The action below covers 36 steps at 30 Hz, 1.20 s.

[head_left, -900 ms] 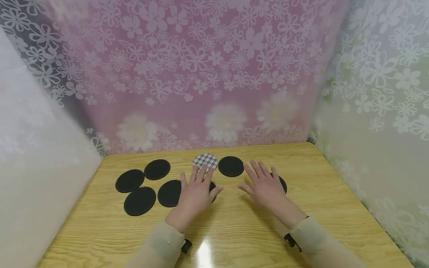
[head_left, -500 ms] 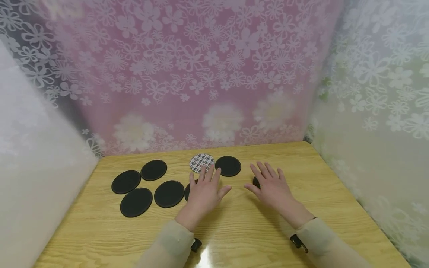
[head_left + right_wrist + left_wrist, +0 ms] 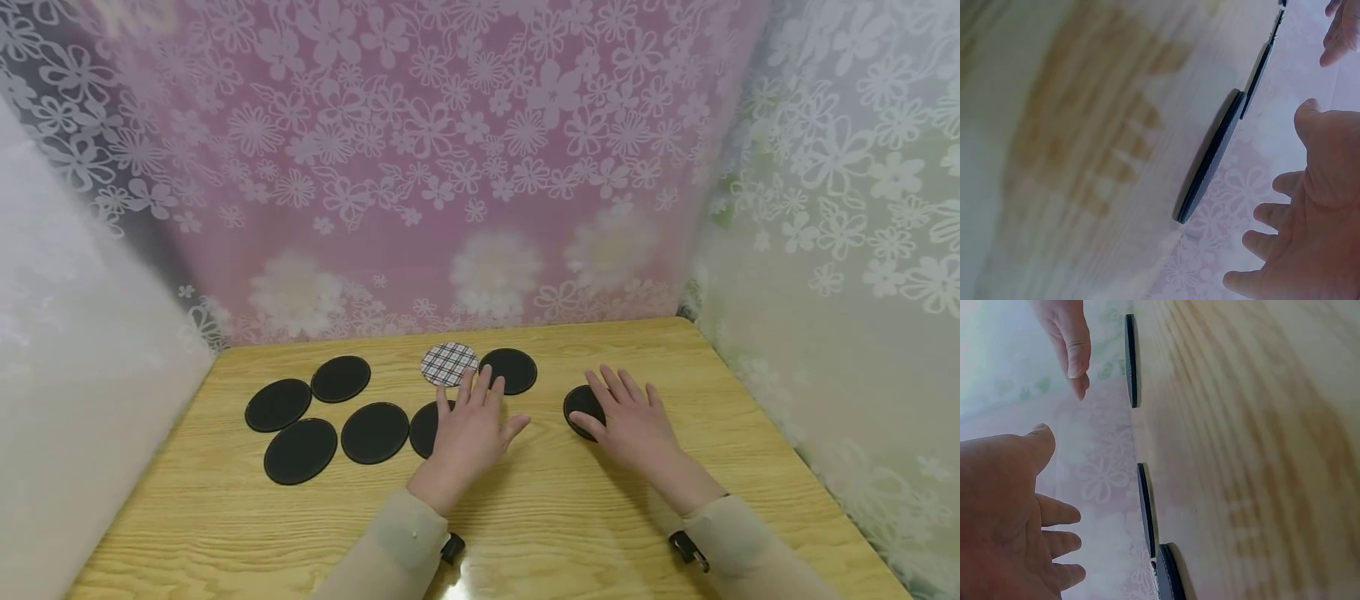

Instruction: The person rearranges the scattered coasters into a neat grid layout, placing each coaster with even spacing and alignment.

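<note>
Above the table my left hand (image 3: 471, 429) spreads its fingers, holding nothing. It partly covers a black round coaster (image 3: 425, 429) in the head view, and its fingertips overlap the near edge of another black coaster (image 3: 513, 371). Beside that one lies a white coaster with a dark plaid pattern (image 3: 447, 364). My right hand (image 3: 636, 421), also spread and holding nothing, hovers over the right-hand black coaster (image 3: 581, 408) and hides part of it. Both wrist views show a gap between the hands and the tabletop; the right-hand coaster (image 3: 1213, 159) looks thick from the side.
Several more black coasters lie at the left, among them a back one (image 3: 341, 378), a far-left one (image 3: 278, 405), a front one (image 3: 301, 451) and one nearer the middle (image 3: 375, 432). A pink floral curtain (image 3: 480, 167) hangs behind the wooden table (image 3: 547, 533).
Both hands have drifted to the right, still spread above the table. More of the right-hand coaster's left side shows now. The view has shifted slightly, and the coasters keep their arrangement.
</note>
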### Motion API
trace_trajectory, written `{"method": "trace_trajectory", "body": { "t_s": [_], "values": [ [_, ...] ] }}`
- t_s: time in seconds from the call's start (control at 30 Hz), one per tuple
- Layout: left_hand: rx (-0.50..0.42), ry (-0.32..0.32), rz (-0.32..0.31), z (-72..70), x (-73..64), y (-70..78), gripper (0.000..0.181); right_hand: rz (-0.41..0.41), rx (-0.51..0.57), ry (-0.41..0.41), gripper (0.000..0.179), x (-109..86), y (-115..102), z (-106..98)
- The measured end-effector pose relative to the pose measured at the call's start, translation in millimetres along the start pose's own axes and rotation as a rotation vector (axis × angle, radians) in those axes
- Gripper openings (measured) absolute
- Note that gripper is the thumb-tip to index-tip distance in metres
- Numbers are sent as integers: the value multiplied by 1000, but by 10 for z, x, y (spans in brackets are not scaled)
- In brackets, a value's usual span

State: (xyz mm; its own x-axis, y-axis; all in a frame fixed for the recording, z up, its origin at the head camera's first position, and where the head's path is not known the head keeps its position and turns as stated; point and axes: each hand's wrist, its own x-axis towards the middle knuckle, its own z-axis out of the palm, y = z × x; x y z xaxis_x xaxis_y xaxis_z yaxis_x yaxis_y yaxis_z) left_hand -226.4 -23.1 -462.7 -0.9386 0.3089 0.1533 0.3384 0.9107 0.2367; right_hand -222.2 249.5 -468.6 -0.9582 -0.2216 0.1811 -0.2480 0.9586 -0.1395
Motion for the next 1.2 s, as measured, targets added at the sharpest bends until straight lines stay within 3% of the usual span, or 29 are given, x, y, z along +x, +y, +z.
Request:
{"method": "trace_trajectory", "body": {
  "t_s": [0.63,0.87,1.2],
  "values": [
    [-41,-12,43,95,105,265,80,29,6,-50,88,-11,100,-103],
    [-54,-24,52,135,161,370,78,22,43,-32,94,-14,291,-16],
    [-37,-46,53,280,270,528,79,49,94,-125,96,-30,534,-7]
  ]
}}
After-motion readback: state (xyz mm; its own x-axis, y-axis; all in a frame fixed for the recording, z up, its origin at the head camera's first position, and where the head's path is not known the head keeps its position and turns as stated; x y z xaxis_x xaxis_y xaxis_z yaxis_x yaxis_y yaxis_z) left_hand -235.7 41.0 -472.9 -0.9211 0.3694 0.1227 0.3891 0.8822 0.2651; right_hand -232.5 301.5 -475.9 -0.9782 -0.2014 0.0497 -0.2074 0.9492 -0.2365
